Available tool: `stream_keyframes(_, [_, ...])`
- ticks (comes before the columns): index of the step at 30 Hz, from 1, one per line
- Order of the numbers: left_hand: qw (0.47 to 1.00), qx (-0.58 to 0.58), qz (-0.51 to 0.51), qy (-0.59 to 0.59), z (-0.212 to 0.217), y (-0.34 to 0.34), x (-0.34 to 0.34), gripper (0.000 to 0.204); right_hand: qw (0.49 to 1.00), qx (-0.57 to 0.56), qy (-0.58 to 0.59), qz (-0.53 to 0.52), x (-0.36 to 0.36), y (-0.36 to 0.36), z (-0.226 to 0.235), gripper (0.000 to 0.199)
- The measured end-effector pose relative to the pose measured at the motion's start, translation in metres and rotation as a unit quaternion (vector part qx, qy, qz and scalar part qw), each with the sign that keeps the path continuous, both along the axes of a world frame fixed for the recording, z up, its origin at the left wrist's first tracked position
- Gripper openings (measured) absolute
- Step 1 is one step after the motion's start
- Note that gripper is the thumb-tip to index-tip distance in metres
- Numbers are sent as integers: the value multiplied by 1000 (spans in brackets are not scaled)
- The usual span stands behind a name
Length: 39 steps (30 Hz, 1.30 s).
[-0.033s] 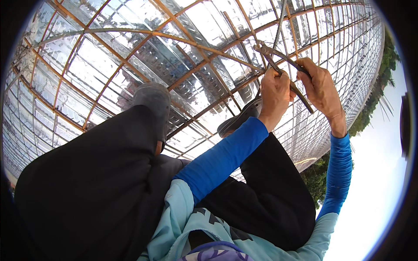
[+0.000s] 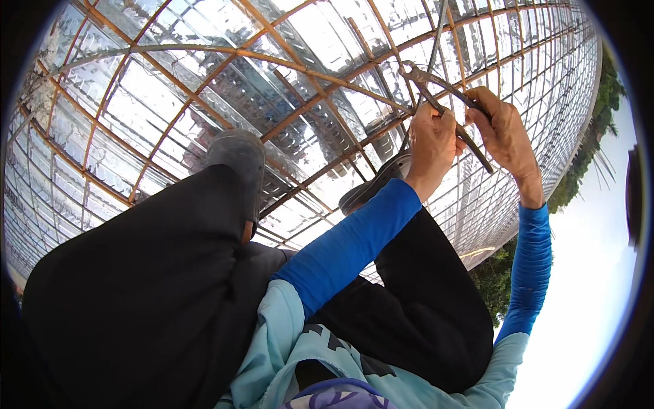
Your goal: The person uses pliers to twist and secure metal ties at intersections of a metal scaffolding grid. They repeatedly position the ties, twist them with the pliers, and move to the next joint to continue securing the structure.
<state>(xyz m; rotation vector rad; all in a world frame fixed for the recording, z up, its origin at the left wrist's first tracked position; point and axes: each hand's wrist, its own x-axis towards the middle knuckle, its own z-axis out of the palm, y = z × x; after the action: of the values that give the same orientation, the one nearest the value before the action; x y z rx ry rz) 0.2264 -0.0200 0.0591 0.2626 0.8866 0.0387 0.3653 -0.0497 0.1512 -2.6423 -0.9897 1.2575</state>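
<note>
I see my left hand [image 2: 430, 140] and right hand [image 2: 505, 133] both clamped on rusty metal pincers [image 2: 436, 88] biting a crossing near the rebar grid's [image 2: 204, 61] far edge (slippery grip), risking a slip.

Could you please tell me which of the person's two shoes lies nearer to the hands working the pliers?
The dark shoe on the right, just below the left hand. The grey shoe sits well off to the left, farther from both hands and the pliers.
</note>
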Motion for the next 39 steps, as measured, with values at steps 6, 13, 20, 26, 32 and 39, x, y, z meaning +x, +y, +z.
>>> stream_keyframes(6, [1000, 5, 8, 29, -16, -8, 19, 28, 998, 49, 28, -26, 20, -18, -27, 17])
stream_keyframes(13, [997, 12, 65, 38, -10, -12, 22, 19, 983, 23, -90, 159, -7, 23, -7, 12])
stream_keyframes(20, [995, 22, 89, 30, -28, -9, 21, 21, 984, 25, -97, 150, -18, 36, -10, 17])
stream_keyframes(26, [993, 21, 108, 42, -26, -13, 21, 16, 991, 8, -93, 95, -24, 35, -11, 18])
stream_keyframes(32, [986, 74, 130, 69, -23, -18, 13, 15, 981, -12, -99, 168, -24, 45, -8, 13])
stream_keyframes(39, [987, 32, 145, 63, -25, -10, 12, 22, 977, -19, -135, 163, -29, 48, -18, 14])
